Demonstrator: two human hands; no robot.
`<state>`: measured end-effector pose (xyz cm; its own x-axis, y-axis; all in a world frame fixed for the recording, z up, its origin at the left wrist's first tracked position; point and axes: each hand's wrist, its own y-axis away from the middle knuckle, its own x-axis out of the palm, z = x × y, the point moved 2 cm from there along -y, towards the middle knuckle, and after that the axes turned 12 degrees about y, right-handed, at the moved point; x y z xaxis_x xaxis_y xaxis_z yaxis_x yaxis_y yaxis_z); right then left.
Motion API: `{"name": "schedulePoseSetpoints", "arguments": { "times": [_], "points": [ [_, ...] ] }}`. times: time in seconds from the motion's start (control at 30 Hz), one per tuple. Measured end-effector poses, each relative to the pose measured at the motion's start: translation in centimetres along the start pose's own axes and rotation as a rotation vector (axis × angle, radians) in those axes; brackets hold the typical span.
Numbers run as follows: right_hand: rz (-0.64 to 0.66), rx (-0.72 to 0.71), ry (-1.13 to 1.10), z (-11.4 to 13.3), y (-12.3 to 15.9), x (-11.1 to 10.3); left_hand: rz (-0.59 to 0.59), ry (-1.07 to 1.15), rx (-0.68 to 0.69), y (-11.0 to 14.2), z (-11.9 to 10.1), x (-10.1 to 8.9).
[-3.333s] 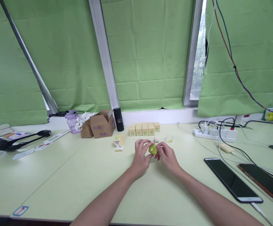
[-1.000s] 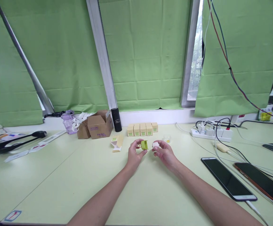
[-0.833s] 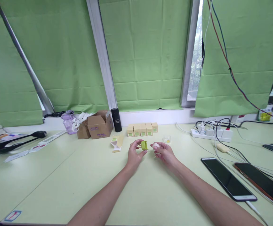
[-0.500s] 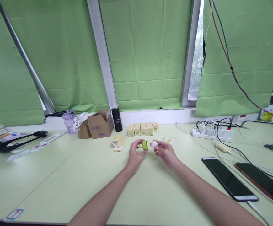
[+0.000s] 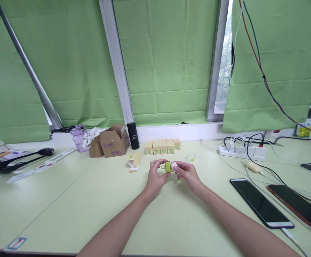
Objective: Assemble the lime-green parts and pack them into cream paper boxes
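Observation:
My left hand [image 5: 155, 177] pinches a small yellow-green case cover [image 5: 167, 167] by its edges, with a ring sticking out on its left side. In the fingers of my right hand [image 5: 189, 175] is a small white rounded case [image 5: 173, 166], which looks like an earbud case. The white case meets the open right side of the cover, and fingers hide part of both. Beyond my left hand lies an opened cream carton [image 5: 134, 161]. Past my right hand sits a small clear container [image 5: 190, 157] with something yellow in it.
Several small cream boxes [image 5: 160, 147] stand in a row at the back. Left of them are a black cylinder [image 5: 133, 135], a cardboard box [image 5: 114, 143] and a purple bottle [image 5: 79, 139]. To the right lie a white power strip [image 5: 242, 153], cables and phones, one a white-edged phone [image 5: 261, 201].
My right hand has brought the white case leftward against the green cover, closing the gap between them. The cover has turned slightly in my left hand.

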<state>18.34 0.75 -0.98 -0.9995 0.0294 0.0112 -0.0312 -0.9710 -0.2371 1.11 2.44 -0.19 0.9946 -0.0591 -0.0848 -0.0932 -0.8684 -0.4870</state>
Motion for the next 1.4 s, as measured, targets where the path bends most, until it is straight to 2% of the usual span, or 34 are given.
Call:
{"name": "schedulePoseSetpoints", "arguments": {
  "times": [0.37, 0.77, 0.97, 1.13, 1.4],
  "points": [
    [0.022, -0.040, 0.043, 0.3, 0.2, 0.2, -0.002, -0.004, -0.014, 0.5, -0.1, 0.3],
    [-0.011, -0.107, 0.063, -0.3, 0.2, 0.6, 0.003, 0.009, -0.003, 0.5, 0.0, 0.1],
    [-0.065, -0.133, 0.047, -0.3, 0.1, 0.7, 0.047, -0.088, 0.142, 0.8, -0.9, 0.5],
    [-0.082, -0.143, 0.009, -0.1, 0.2, 0.9, -0.010, -0.213, 0.296, 1.3, -1.1, 0.6],
    [-0.083, -0.128, -0.024, -0.2, 0.7, 1.4, 0.095, -0.153, 0.289, 1.9, -1.5, 1.1]
  ]
}}
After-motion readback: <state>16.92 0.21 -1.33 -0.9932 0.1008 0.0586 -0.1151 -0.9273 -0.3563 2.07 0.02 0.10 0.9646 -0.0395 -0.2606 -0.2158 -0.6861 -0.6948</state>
